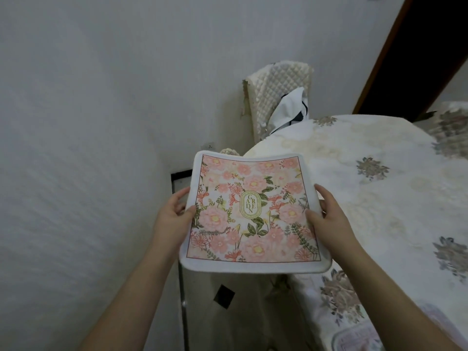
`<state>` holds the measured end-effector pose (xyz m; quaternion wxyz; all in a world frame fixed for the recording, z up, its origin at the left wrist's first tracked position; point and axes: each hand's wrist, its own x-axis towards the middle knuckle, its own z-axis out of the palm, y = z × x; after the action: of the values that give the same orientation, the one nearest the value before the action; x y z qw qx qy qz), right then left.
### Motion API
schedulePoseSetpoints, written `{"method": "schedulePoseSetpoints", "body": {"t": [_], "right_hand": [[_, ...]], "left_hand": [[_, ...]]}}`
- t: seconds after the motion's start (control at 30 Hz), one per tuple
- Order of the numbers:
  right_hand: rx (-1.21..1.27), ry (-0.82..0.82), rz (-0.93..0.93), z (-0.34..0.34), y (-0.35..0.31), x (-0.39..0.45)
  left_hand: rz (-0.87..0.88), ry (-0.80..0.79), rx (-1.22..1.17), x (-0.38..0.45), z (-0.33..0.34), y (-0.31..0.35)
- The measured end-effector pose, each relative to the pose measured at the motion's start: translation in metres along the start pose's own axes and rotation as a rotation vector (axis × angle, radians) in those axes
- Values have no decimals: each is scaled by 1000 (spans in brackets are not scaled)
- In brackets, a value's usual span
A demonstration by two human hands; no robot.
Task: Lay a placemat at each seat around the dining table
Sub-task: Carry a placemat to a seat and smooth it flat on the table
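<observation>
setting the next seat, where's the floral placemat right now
Centre of the head view: the floral placemat is held in the air by left hand and right hand, left of the table.

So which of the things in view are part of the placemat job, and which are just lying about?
Part of the job:
floral placemat, held by the left hand and right hand
dining table with its flowered cloth
quilted chair at the far seat
second placemat, already on the table

Lying about:
white and black cloth on the chair

placemat (253, 214): held in the air between left hand (174, 211) and right hand (329, 214), left of the worktop (379, 173)
chair (276, 92): behind the worktop, against the wall (101, 97)
second mat (359, 335): on the worktop's near edge
</observation>
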<state>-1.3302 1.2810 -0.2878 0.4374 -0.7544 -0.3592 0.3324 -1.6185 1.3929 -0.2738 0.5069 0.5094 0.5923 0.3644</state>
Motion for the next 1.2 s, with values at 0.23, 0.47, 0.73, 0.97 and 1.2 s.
{"method": "schedulePoseSetpoints", "body": {"t": [0.23, 0.47, 0.73, 0.97, 1.2], "right_hand": [[41, 146, 99, -8, 13, 33], [84, 362, 225, -11, 20, 64], [173, 585, 322, -4, 26, 70], [348, 790, 459, -39, 62, 25], [425, 892, 535, -60, 115, -7]], "left_hand": [[30, -164, 96, 67, 55, 20], [76, -382, 115, 147, 113, 40], [167, -633, 220, 211, 165, 57], [341, -926, 340, 198, 249, 54], [214, -1068, 310, 169, 308, 27]]}}
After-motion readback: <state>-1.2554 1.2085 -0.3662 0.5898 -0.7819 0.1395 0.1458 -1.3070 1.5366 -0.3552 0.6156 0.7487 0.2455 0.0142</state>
